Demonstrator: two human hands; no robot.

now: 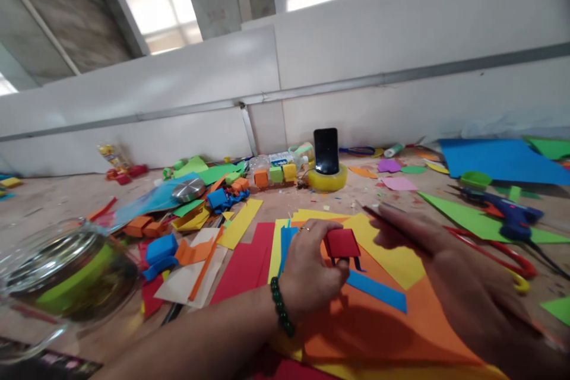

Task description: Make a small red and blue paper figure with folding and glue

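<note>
My left hand (314, 261), with a green bead bracelet at its wrist, pinches a small red paper box (342, 243) between thumb and fingers. Short dark blue strips stick out below the box like legs. It is held above orange paper sheets (392, 332), close to a blue paper strip (378, 291). To the right, my right hand (449, 267) is closed around a long, thin dark tool (396, 228) that points toward the upper left. Motion blurs this hand, so the tool's exact kind is unclear.
A glass teapot (71, 273) stands at the left. Small folded paper blocks (161, 247) and scraps lie beyond it. A phone (326, 151) leans upright in a yellow tape roll (328, 179) at the back. Red-handled scissors (512, 255) and a blue glue gun (512, 211) lie at the right.
</note>
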